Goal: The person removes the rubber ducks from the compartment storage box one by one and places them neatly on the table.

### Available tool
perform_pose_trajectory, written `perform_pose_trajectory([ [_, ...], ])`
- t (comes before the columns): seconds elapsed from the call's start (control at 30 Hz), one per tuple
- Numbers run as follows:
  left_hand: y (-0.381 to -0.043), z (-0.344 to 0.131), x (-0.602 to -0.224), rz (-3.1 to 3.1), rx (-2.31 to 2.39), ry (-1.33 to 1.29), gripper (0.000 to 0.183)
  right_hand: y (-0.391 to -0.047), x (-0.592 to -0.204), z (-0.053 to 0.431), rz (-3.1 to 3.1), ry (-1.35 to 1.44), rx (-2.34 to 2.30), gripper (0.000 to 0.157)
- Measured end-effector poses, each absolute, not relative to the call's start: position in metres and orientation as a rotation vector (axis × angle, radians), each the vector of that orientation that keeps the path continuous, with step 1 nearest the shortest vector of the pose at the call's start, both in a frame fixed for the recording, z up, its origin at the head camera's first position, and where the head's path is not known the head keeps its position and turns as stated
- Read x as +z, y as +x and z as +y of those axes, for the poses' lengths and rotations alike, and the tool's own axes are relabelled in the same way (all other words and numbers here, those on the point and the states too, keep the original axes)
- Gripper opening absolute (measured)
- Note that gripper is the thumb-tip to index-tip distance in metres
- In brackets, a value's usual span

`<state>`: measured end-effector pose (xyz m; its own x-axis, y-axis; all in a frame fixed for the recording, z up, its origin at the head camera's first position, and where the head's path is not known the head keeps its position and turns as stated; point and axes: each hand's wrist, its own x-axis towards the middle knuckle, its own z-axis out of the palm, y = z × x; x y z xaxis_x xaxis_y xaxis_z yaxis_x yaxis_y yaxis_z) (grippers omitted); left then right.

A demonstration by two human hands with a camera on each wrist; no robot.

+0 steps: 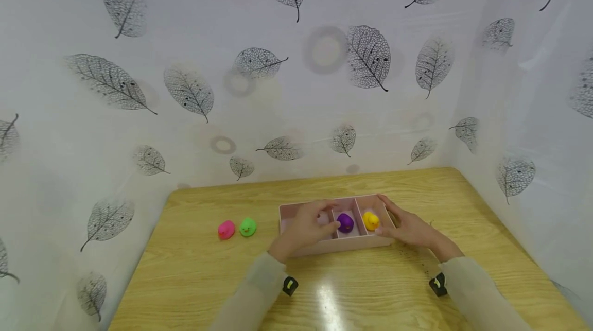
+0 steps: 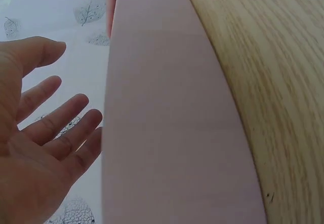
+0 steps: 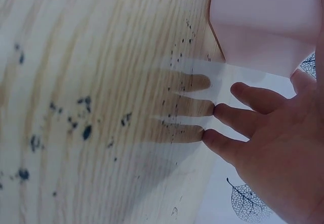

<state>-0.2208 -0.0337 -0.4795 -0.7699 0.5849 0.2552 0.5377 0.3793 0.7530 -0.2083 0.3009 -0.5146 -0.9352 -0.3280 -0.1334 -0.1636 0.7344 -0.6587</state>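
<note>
A pale pink divided box point(image 1: 340, 245) lies on the table. A purple toy duck point(image 1: 345, 223) sits in its middle compartment and a yellow toy duck point(image 1: 370, 221) in its right one. My left hand point(image 1: 308, 225) hovers over the box's left part, fingers loosely spread, thumb tip beside the purple duck; whether they touch is unclear. It hides much of the left compartment. In the left wrist view, nothing is between its fingers point(image 2: 55, 125). My right hand point(image 1: 410, 225) holds the box's right end between thumb and index finger; the other fingers point(image 3: 238, 120) extend beside it.
A pink toy duck point(image 1: 226, 229) and a green toy duck point(image 1: 247, 227) stand side by side on the wooden table point(image 1: 194, 279), left of the box. Behind the table hangs a white leaf-patterned sheet point(image 1: 315, 99), which also runs along both sides.
</note>
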Motion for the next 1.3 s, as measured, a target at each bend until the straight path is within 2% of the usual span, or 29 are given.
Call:
perform_pose_trajectory([
  [0.67,-0.229,-0.007,-0.494,2.659,1.209,0.919,0.049,-0.208,-0.515,0.301,2.690,-0.386,-0.992,0.102],
  [1.3,-0.233,0.007,-0.501,2.718,0.991,0.944,0.048,-0.209,-0.515,0.301,2.675,-0.382,-1.002,0.102],
])
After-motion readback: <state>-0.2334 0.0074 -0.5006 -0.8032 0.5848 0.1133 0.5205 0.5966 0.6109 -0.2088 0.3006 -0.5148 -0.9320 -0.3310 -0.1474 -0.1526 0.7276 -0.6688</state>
